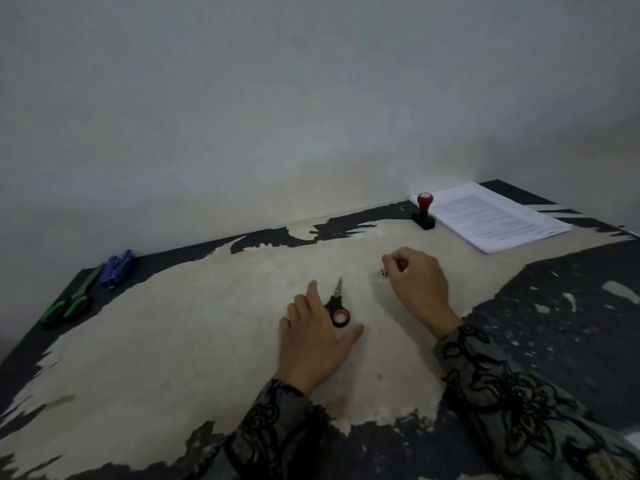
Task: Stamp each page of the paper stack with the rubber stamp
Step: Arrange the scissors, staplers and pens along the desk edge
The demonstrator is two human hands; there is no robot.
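Observation:
A white paper stack (491,216) with printed text lies at the table's far right, against the wall. The rubber stamp (424,211), red knob on a black base, stands upright at the stack's left edge. My left hand (313,337) rests flat on the table with fingers spread, partly over the handles of small black-and-red scissors (337,303). My right hand (420,285) sits to the right with curled fingers, pinching something tiny that I cannot identify. Both hands are well short of the stamp and stack.
The table (173,358) is dark with its surface worn to bare beige across the middle. A blue stapler (117,268) and green-handled scissors (71,303) lie at the far left edge. A grey wall rises behind the table.

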